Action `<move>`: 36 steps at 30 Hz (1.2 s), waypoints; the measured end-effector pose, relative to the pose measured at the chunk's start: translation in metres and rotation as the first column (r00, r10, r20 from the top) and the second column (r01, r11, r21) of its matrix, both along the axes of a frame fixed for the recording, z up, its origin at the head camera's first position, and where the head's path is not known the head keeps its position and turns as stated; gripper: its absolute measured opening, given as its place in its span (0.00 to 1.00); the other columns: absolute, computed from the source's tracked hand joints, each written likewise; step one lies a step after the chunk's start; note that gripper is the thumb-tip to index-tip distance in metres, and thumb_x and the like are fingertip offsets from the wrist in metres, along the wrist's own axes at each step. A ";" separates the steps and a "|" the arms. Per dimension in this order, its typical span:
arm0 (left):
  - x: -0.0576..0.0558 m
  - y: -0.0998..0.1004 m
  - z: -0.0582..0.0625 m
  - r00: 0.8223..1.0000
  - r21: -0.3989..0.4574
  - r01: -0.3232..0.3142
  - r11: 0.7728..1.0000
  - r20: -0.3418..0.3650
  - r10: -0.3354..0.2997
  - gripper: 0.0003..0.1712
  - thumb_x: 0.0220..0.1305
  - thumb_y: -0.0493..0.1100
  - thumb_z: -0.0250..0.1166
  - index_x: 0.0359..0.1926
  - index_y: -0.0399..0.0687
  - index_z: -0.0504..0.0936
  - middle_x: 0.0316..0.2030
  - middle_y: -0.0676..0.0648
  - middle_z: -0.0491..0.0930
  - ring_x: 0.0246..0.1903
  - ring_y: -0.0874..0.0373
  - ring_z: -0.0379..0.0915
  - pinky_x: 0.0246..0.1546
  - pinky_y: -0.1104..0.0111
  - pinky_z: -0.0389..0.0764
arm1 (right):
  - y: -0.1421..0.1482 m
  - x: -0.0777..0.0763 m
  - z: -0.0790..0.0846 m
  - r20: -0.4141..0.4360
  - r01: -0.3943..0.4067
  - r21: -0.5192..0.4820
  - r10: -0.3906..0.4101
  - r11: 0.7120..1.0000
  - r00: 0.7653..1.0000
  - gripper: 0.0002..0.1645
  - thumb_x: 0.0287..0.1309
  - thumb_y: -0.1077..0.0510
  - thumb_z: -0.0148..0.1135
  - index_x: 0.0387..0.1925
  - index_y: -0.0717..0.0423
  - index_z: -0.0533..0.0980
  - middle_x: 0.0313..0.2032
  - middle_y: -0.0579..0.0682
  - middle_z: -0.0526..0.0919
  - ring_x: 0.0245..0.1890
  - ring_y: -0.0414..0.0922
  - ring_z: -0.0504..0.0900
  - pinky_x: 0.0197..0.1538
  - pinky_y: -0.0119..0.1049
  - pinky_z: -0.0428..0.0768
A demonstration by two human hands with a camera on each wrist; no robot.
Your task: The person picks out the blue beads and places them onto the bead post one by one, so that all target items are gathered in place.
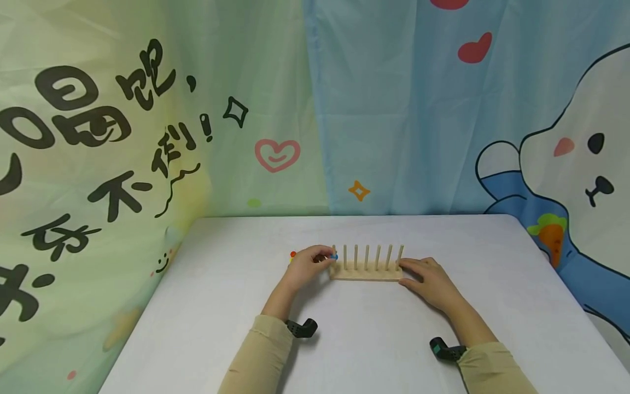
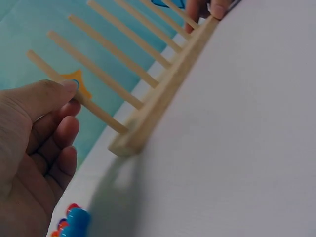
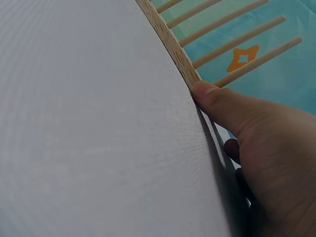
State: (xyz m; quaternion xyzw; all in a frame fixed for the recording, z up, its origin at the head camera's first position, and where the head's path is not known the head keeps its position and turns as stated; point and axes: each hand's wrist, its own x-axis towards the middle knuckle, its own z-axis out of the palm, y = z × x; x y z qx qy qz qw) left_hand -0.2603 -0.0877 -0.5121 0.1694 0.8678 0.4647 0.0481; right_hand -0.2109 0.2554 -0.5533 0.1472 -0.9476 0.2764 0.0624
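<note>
A wooden pegboard with a row of upright pegs stands on the white table. My left hand is at its leftmost peg, pinching a small blue bead with thumb and fingers. In the left wrist view, the thumb hides nearly all of that bead; just a thin blue rim shows at the thumb's tip. At the opposite end, my right hand holds the pegboard's base, its thumb against the front edge.
Several blue and red beads lie close together on the table, left of the pegboard and partly behind the left hand in the head view. A printed curtain hangs along the table's far edge. Both wrists wear black cameras.
</note>
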 end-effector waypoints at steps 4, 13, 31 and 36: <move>0.001 0.002 -0.009 1.000 -0.014 -0.020 1.000 0.019 0.020 0.14 0.65 0.52 0.67 0.49 0.56 0.84 0.42 0.54 0.84 0.41 0.63 0.76 0.43 0.68 0.78 | 0.000 0.000 0.001 0.005 -0.001 0.002 0.001 1.000 1.000 0.32 0.61 0.44 0.66 0.64 0.51 0.75 0.61 0.54 0.79 0.54 0.54 0.73 0.58 0.59 0.71; 0.007 0.006 -0.022 0.998 -0.043 -0.059 0.997 -0.013 0.059 0.14 0.66 0.50 0.67 0.50 0.54 0.84 0.44 0.53 0.85 0.44 0.60 0.79 0.47 0.65 0.80 | -0.001 0.001 0.003 0.011 0.012 0.010 -0.012 1.000 1.000 0.32 0.61 0.44 0.66 0.64 0.52 0.74 0.62 0.55 0.78 0.55 0.55 0.73 0.58 0.60 0.71; -0.001 0.004 -0.027 0.993 -0.192 0.020 0.981 -0.111 -0.042 0.12 0.64 0.50 0.68 0.46 0.52 0.85 0.42 0.53 0.79 0.39 0.63 0.72 0.42 0.71 0.76 | -0.002 0.001 0.002 0.014 0.023 0.013 -0.024 1.000 1.000 0.32 0.61 0.44 0.67 0.64 0.52 0.75 0.61 0.54 0.78 0.55 0.55 0.73 0.58 0.60 0.71; 0.000 0.005 -0.025 0.994 -0.216 0.022 0.976 -0.098 -0.044 0.11 0.64 0.49 0.68 0.45 0.52 0.85 0.43 0.52 0.78 0.40 0.62 0.71 0.43 0.69 0.75 | -0.002 0.000 0.001 0.012 0.023 0.010 -0.023 1.000 1.000 0.32 0.60 0.45 0.67 0.63 0.52 0.75 0.61 0.54 0.78 0.55 0.55 0.73 0.58 0.60 0.71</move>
